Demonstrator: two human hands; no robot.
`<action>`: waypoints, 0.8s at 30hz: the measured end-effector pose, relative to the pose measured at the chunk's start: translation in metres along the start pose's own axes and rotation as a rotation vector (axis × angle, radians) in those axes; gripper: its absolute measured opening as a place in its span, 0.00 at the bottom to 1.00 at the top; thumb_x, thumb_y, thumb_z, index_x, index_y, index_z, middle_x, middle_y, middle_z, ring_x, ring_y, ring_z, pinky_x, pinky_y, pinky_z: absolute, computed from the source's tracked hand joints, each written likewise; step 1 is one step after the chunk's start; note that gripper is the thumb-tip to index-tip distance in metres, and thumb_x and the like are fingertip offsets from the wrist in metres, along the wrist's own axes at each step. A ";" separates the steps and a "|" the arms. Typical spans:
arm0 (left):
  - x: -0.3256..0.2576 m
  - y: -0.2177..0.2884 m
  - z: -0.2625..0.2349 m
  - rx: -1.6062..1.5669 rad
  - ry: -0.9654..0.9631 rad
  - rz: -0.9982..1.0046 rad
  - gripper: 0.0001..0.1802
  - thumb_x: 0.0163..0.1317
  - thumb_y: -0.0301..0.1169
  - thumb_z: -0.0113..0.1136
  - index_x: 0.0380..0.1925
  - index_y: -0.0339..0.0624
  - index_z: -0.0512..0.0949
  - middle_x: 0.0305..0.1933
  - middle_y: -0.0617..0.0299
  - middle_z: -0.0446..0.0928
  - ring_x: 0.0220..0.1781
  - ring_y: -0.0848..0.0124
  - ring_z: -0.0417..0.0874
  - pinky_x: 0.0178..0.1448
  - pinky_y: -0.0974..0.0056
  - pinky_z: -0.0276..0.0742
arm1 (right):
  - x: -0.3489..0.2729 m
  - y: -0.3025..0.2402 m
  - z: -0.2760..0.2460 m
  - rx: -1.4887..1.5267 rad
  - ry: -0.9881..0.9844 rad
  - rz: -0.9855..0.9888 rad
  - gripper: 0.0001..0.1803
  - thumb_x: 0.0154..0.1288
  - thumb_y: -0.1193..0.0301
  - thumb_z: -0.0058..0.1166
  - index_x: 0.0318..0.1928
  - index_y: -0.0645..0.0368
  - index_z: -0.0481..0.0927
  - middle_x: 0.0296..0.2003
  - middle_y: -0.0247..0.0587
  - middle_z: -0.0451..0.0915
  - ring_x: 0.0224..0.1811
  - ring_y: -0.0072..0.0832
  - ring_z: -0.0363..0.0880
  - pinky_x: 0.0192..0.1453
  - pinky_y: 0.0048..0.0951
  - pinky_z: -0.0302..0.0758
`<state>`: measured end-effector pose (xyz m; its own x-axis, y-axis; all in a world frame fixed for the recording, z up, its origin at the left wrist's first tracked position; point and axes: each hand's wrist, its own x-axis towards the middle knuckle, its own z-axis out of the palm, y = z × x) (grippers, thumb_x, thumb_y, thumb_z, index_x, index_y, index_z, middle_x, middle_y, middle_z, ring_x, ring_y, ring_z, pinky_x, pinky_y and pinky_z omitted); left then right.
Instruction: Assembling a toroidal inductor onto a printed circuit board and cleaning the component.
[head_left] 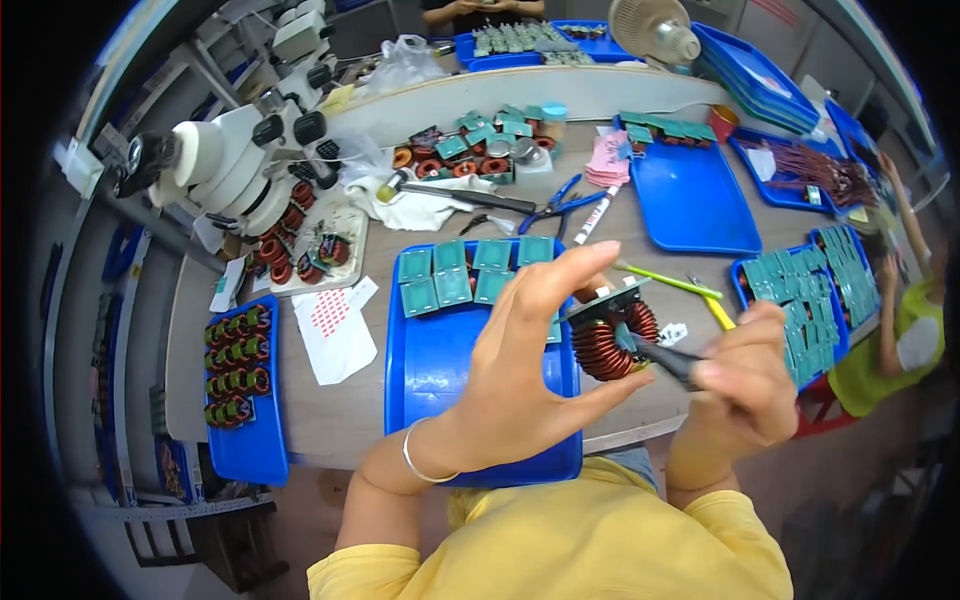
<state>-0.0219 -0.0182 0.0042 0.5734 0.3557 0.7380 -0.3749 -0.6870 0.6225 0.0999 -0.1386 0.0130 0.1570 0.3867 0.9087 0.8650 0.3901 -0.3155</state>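
In front of my chest, my left hand (pixel 508 365) grips a copper-wound toroid coil (pixel 602 352) between thumb and fingers. A small green circuit board (pixel 612 297) sits across the coil's upper side. My right hand (pixel 745 385) is closed around a dark slim tool (pixel 672 362), whose tip reaches the middle of the coil; its exact kind is unclear. Below my left hand lies a blue tray (pixel 415 370) with several green-board pieces (pixel 452 288) along its far end.
A blue tray (pixel 250 455) of coils lies left. Pliers (pixel 560 208), a hammer (pixel 470 197), a marker (pixel 600 215) and a green tweezer-like tool (pixel 670 280) rest beyond my hands. Another blue tray (pixel 690 200) stands back right; a person in a yellow-green top (pixel 905 345) sits right.
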 end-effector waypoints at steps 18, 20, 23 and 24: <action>0.004 0.000 -0.007 -0.707 -0.015 -0.420 0.53 0.37 0.19 0.73 0.62 0.38 0.49 0.48 0.53 0.71 0.54 0.67 0.72 0.61 0.63 0.65 | -0.008 0.011 -0.006 0.146 0.200 0.188 0.18 0.52 0.61 0.63 0.37 0.61 0.77 0.29 0.37 0.77 0.32 0.31 0.73 0.41 0.33 0.67; 0.004 0.000 -0.006 -0.735 -0.013 -0.439 0.53 0.37 0.20 0.73 0.62 0.38 0.49 0.48 0.53 0.71 0.53 0.67 0.72 0.60 0.63 0.65 | -0.007 0.010 -0.011 0.094 0.150 0.163 0.16 0.52 0.62 0.63 0.36 0.59 0.78 0.29 0.36 0.77 0.31 0.30 0.73 0.41 0.34 0.66; 0.004 0.000 -0.005 -0.767 -0.001 -0.441 0.53 0.37 0.20 0.73 0.62 0.38 0.49 0.47 0.53 0.71 0.52 0.68 0.73 0.60 0.63 0.65 | -0.005 0.007 -0.012 0.008 0.130 0.118 0.11 0.48 0.68 0.65 0.33 0.55 0.80 0.26 0.29 0.77 0.29 0.27 0.72 0.39 0.34 0.65; 0.004 0.001 -0.006 -0.737 -0.013 -0.410 0.53 0.37 0.21 0.73 0.62 0.38 0.49 0.47 0.54 0.71 0.52 0.68 0.73 0.60 0.63 0.65 | -0.003 0.004 -0.010 -0.006 0.123 0.114 0.11 0.46 0.69 0.66 0.32 0.55 0.80 0.25 0.29 0.76 0.28 0.27 0.72 0.39 0.33 0.64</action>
<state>-0.0246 -0.0135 0.0094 0.7742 0.4765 0.4166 -0.5123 0.0853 0.8545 0.1076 -0.1462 0.0114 0.3115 0.3229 0.8937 0.8410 0.3442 -0.4175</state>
